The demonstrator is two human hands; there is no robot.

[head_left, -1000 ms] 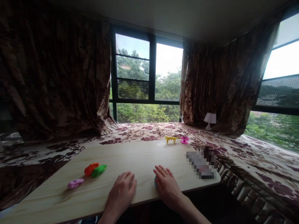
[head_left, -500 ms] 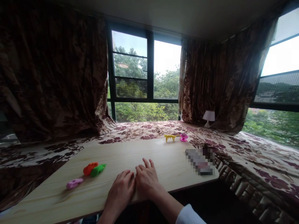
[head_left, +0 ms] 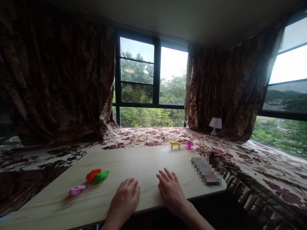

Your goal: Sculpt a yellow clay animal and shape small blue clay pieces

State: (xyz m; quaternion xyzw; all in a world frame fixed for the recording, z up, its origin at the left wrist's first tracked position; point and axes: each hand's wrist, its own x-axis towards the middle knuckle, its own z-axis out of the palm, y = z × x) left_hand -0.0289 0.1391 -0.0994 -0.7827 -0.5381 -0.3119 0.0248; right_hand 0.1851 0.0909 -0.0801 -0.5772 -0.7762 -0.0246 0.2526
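Observation:
My left hand (head_left: 125,196) rests palm down near the table's front edge, its fingers lightly bent and close together. No object shows in it. Beside it on the right, with a strip of bare table between, my right hand (head_left: 169,188) lies flat with its fingers spread. A sliver of something blue (head_left: 159,183) peeks out at its left side; the rest is hidden under the palm. To the left of both hands are an orange lump (head_left: 93,175), a green lump (head_left: 101,177) touching it, and a pink lump (head_left: 77,190), all like modelling dough.
On the light wooden table (head_left: 134,159), a yellow toy animal (head_left: 175,145) and a pink toy stand (head_left: 189,145) sit at the far edge. A pixelated dark flat object (head_left: 206,172) lies at the right. Behind are a flowered cloth (head_left: 148,135) and a small lamp (head_left: 215,125).
My right hand slid left until it was beside my left hand, then back right to about where it was. My left hand has stayed in place.

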